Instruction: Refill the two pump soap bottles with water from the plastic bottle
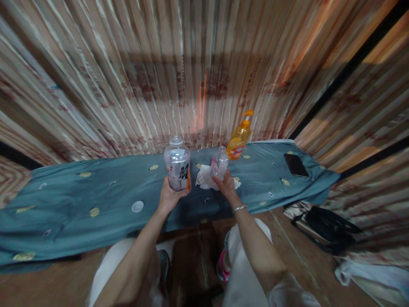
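Note:
My left hand [171, 195] is wrapped round the lower part of a large clear plastic bottle [177, 160]. That bottle has an open neck and a label with dark lettering and orange. In my right hand [226, 186] is a smaller clear plastic bottle [220, 163], tilted slightly, with a pinkish label patch. Beneath and behind the right hand lies crumpled white tissue [204, 177] on the cloth. A yellow pump bottle [239, 140] stands just behind the small bottle. To the left of my left hand, a round translucent lid [137, 206] lies flat.
A blue-green patterned cloth [118, 183] covers the long narrow table. A dark phone [295, 165] lies at its right end. Pleated curtains [153, 85] hang behind. On the floor at right is a black bag [329, 226], with a white bag [377, 275] nearer me.

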Demonstrator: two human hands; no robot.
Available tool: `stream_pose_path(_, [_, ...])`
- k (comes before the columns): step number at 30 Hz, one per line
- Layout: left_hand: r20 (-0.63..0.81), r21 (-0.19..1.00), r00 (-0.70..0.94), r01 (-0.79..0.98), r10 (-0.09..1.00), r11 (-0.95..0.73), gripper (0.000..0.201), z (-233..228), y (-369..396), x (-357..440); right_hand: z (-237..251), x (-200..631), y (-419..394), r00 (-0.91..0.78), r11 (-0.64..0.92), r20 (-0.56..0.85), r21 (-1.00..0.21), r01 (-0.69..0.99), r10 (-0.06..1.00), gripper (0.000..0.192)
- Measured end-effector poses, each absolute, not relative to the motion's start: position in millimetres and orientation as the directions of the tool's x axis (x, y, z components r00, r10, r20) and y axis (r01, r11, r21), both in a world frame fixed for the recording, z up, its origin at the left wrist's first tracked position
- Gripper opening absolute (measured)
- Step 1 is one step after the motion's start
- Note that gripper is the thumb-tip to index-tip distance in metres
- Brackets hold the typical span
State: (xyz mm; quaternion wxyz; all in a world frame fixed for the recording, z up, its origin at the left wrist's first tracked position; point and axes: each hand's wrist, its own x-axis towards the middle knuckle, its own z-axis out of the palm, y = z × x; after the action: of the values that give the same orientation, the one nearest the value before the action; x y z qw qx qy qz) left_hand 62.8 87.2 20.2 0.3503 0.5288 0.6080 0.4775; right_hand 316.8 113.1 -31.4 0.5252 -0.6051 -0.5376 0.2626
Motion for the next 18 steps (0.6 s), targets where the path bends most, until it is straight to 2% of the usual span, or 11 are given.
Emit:
stream_pose_path(5, [0.099,0.955,-0.153,0.294,0.983,-0.050,0.088,31,85,56,-29,313,112,0.353,0.088,0.236,-0.918,0.386,0.905,0.039])
stream_pose_path(9, [0.062,0.978,-0.201,0.208,0.978,-0.019,0.082,37,87,52,-26,314,112,0.364,0.076,0.229,-0.918,0.388,0.903,0.038])
stream_pose_path(13, [-0.029,0.999,-0.192,-0.029,0.981,0.024,0.082,48,86,54,-24,315,112,0.366,0.058,0.215,-0.916,0.397,0.906,0.037])
stream_pose_path(18, [-0.107,0.933,-0.085,-0.353,0.991,0.070,0.072,64,77,61,-21,314,112,0.378,0.022,0.198,-0.906,0.422,0.904,0.041])
